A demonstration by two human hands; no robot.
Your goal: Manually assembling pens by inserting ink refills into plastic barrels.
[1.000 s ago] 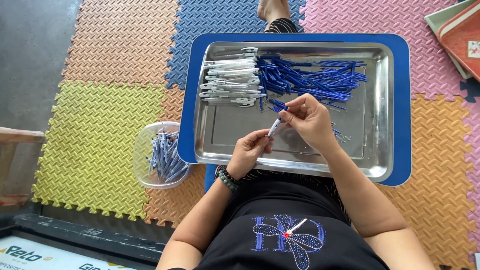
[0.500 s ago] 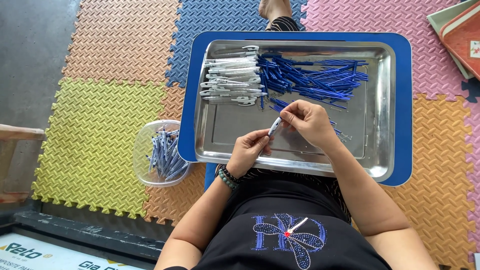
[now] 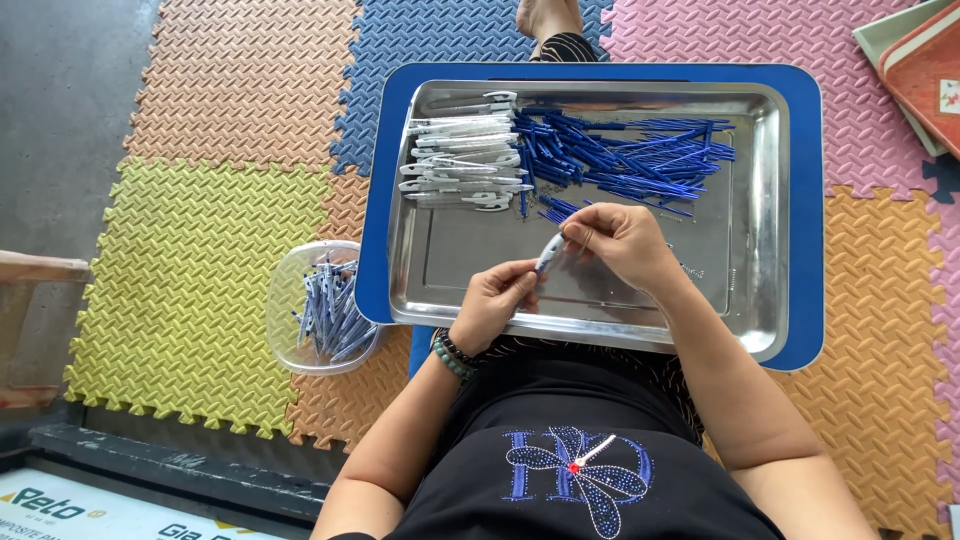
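Where foam mats (image 3: 200,260) cover concrete floor (image 3: 60,110), steel tray (image 3: 755,200) rests.

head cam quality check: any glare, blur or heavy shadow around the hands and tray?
Head view: even, soft daylight; the steel tray shows mild bright sheen along its rim, nothing blown out. Left hand and right hand are sharp, with the pen barrel between them only slightly soft. Blue refills and white barrels read clearly. Shadows faint; slight wide-angle bend at the edges.
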